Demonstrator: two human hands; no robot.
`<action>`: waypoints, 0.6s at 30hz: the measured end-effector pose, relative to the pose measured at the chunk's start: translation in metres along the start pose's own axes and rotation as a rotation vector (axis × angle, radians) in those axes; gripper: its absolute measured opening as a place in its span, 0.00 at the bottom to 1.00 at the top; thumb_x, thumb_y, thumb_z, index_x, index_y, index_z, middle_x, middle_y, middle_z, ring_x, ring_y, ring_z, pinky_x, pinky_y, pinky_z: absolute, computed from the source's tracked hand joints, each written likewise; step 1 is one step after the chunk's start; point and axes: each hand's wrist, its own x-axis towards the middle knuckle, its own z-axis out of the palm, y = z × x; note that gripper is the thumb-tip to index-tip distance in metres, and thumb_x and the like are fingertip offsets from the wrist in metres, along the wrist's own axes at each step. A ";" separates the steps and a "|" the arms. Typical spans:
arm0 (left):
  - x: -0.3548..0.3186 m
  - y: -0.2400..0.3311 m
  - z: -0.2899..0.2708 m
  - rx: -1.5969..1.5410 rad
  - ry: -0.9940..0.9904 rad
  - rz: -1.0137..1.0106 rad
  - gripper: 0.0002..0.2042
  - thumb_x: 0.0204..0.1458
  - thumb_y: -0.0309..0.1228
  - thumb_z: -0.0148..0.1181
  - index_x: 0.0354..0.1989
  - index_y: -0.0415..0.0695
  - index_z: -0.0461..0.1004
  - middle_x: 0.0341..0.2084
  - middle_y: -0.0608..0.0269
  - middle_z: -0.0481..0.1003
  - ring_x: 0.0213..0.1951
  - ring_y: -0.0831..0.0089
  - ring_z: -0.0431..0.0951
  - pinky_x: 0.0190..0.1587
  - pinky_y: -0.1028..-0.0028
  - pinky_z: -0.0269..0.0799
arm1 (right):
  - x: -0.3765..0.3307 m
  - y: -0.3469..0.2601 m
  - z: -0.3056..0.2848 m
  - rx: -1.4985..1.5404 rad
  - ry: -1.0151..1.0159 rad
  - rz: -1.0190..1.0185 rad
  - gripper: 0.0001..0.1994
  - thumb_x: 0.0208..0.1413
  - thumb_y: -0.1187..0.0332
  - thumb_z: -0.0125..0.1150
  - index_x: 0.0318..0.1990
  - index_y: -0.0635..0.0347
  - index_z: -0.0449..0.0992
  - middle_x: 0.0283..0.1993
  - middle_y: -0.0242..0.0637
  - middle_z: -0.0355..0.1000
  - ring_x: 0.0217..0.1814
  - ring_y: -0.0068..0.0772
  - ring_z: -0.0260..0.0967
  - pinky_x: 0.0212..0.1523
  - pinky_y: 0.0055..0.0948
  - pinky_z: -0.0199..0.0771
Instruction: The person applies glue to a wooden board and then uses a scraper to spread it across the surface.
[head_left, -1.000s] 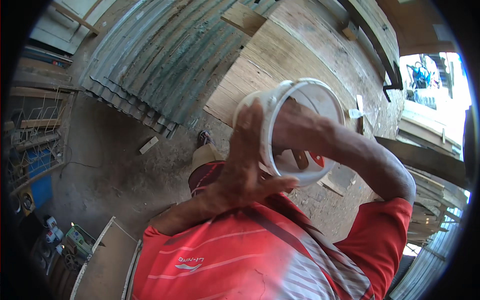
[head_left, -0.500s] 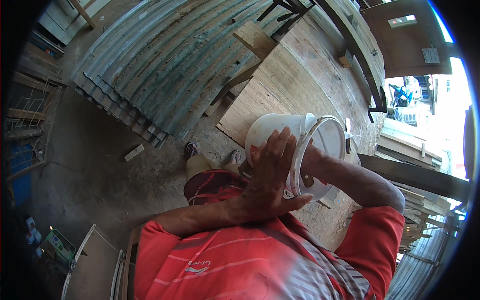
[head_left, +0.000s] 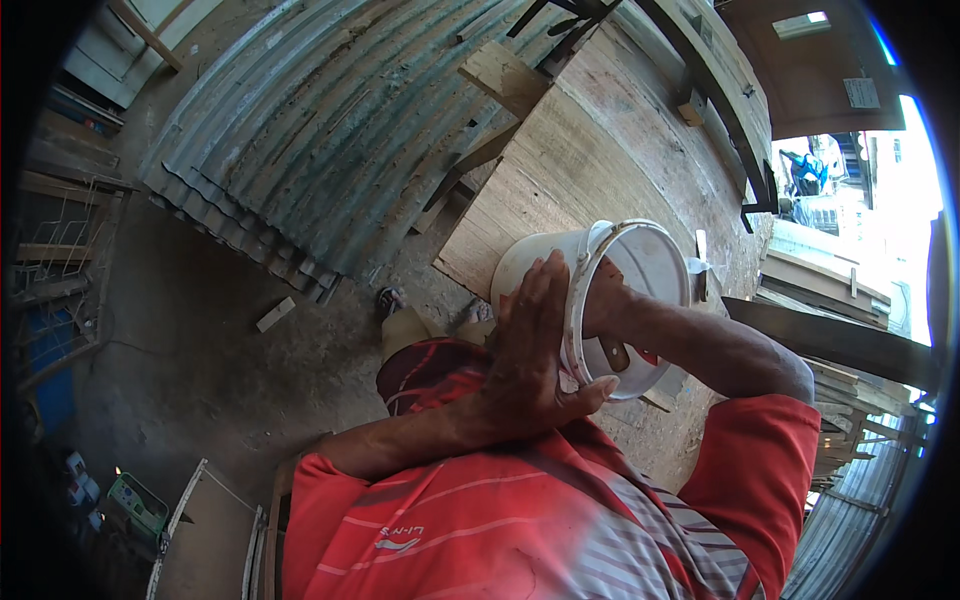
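A white plastic bucket (head_left: 655, 265) lies tipped on its side in front of me, its open mouth turned to the right. My left hand (head_left: 535, 340) holds it from the near side, with the fingers along the outer wall and the thumb stretched below the rim. My right hand (head_left: 605, 300) reaches in through the mouth; its fingers are hidden, so I cannot tell what they touch. Inside, below that wrist, shows a brown handle-like piece (head_left: 614, 354) with a hole near its end. A small red bit sits beside it.
Wooden boards forming a flat top (head_left: 560, 150) lie just beyond the bucket. Stacked corrugated metal sheets (head_left: 330, 130) fill the far left. A small wood offcut (head_left: 276, 314) rests on the floor. A dark beam (head_left: 830, 338) and stacked timber (head_left: 820, 280) stand at the right.
My right hand has shifted slightly up and left inside the bucket. The bucket's mouth has turned a little, and more of the brown handle-like piece shows. My left hand keeps its hold.
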 end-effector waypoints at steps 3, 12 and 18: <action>-0.004 0.000 0.010 -0.022 0.018 0.000 0.57 0.53 0.55 0.67 0.76 0.26 0.40 0.73 0.25 0.46 0.75 0.31 0.48 0.73 0.41 0.46 | -0.005 0.000 0.002 -0.032 0.042 0.010 0.14 0.49 0.62 0.68 0.42 0.56 0.84 0.39 0.45 0.81 0.41 0.45 0.82 0.44 0.43 0.83; -0.004 0.001 -0.001 -0.087 0.004 0.000 0.56 0.51 0.48 0.71 0.76 0.28 0.40 0.72 0.26 0.48 0.74 0.32 0.50 0.73 0.42 0.47 | 0.000 -0.013 -0.013 -0.055 0.034 -0.018 0.13 0.52 0.64 0.65 0.44 0.57 0.84 0.40 0.45 0.82 0.38 0.45 0.83 0.40 0.43 0.85; -0.002 0.004 -0.001 -0.159 -0.035 -0.021 0.55 0.55 0.42 0.69 0.78 0.31 0.33 0.70 0.31 0.53 0.72 0.41 0.58 0.73 0.51 0.55 | -0.013 -0.003 0.008 0.001 0.369 -0.164 0.12 0.52 0.65 0.66 0.43 0.57 0.84 0.38 0.46 0.81 0.38 0.46 0.82 0.40 0.43 0.84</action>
